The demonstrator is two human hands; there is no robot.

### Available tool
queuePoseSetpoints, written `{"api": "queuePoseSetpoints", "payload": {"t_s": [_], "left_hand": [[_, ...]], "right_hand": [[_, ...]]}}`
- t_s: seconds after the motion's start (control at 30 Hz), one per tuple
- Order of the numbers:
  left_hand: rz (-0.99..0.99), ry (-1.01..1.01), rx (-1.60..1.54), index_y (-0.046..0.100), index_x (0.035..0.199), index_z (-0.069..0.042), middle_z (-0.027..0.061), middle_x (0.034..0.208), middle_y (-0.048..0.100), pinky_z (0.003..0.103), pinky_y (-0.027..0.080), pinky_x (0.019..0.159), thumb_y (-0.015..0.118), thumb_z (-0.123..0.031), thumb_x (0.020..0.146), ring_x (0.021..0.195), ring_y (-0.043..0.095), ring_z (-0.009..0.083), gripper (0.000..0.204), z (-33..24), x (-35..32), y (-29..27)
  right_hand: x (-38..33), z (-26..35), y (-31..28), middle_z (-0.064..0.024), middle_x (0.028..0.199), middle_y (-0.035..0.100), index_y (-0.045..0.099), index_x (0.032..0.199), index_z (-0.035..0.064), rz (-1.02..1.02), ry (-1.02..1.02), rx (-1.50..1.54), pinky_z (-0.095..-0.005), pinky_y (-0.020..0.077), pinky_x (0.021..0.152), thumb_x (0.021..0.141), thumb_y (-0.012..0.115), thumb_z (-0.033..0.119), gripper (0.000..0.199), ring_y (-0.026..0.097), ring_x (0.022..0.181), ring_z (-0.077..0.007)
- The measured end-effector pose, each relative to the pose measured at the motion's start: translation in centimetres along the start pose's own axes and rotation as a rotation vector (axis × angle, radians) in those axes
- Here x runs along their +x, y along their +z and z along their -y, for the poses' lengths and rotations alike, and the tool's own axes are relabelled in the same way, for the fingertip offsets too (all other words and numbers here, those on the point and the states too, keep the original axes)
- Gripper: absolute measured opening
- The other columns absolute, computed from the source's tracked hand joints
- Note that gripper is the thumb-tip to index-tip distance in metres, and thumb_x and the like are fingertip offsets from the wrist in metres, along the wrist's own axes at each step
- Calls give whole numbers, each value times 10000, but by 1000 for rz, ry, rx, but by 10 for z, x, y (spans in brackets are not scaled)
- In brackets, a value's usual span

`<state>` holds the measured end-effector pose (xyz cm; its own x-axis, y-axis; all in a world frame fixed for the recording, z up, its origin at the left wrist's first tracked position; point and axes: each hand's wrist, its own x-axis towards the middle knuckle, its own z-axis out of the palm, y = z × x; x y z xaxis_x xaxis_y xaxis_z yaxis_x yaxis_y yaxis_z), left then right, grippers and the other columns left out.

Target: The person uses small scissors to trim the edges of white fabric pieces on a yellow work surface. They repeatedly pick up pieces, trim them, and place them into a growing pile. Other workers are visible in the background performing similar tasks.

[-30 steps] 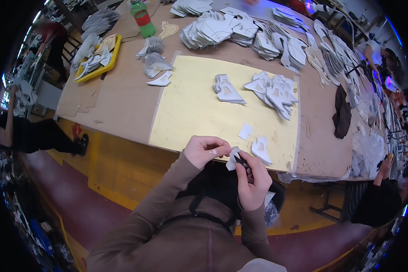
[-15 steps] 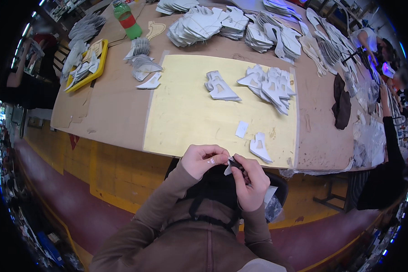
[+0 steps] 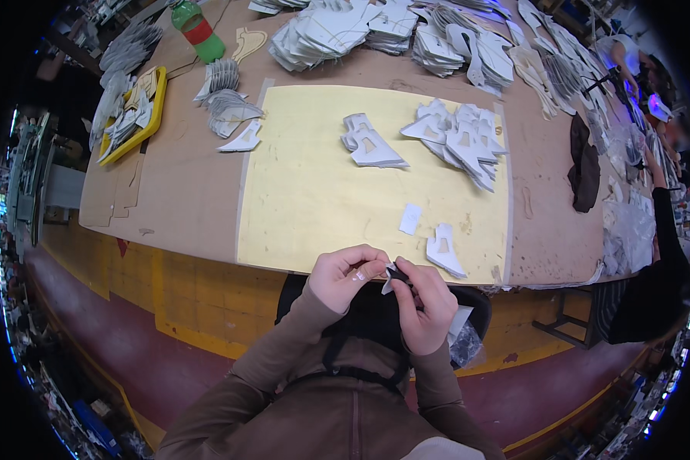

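Just off the table's front edge, my left hand (image 3: pixel 342 279) pinches a small white cut piece (image 3: pixel 387 287) between thumb and forefinger. My right hand (image 3: pixel 428 308) is closed on a small dark object (image 3: pixel 397 274) held against that piece; its kind I cannot make out. A white curved cut-out piece (image 3: pixel 445 251) lies on the yellow sheet (image 3: pixel 322 207) just beyond my right hand, beside a small white rectangle (image 3: pixel 410 219). Farther back on the sheet are a small stack of cut-out pieces (image 3: pixel 372 144) and a larger heap of them (image 3: pixel 464 142).
Stacks of white cut pieces (image 3: pixel 322 34) line the table's back. A green bottle (image 3: pixel 199 34) and a yellow tray (image 3: pixel 159 115) of pieces stand at left. Dark cloth (image 3: pixel 581 165) and clear plastic (image 3: pixel 629 234) lie at right, near another person's dark-sleeved arm (image 3: pixel 663 222).
The view has shifted slightly, and the person at the far left is no longer distinct. Both hands stay together in almost the same pose, the dark object still against the white piece.
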<state>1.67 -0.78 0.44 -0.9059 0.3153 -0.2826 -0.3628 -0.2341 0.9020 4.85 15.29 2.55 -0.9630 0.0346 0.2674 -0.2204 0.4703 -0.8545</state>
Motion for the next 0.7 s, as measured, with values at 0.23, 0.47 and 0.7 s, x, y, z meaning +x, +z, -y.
{"api": "queuePoseSetpoints", "payload": {"t_s": [0.23, 0.47, 0.7], "left_hand": [[-33, 60, 79, 638, 1020, 57, 54, 918, 650, 239, 517, 784, 600, -77, 968, 858, 617, 99, 148, -4, -1, 7], [-64, 189, 248, 641, 994, 46, 74, 872, 639, 253, 489, 741, 618, -87, 950, 809, 606, 118, 143, -4, 2, 11], [-120, 250, 331, 635, 981, 49, 94, 879, 639, 265, 488, 749, 633, -93, 933, 800, 604, 134, 149, -4, 0, 16]], "right_hand": [[-1, -2, 4, -157, 869, 671, 677, 1081, -30, -55, 14, 4, -302, 523, 610, 801, 702, -54, 282, 676, 709, -252], [0, -5, 6, -160, 874, 670, 673, 1080, -33, -93, 16, 1, -303, 520, 603, 802, 699, -56, 280, 673, 702, -250], [-1, -8, 8, -155, 876, 672, 678, 1078, -31, -112, 20, -14, -304, 524, 606, 799, 705, -51, 281, 676, 703, -249]]}}
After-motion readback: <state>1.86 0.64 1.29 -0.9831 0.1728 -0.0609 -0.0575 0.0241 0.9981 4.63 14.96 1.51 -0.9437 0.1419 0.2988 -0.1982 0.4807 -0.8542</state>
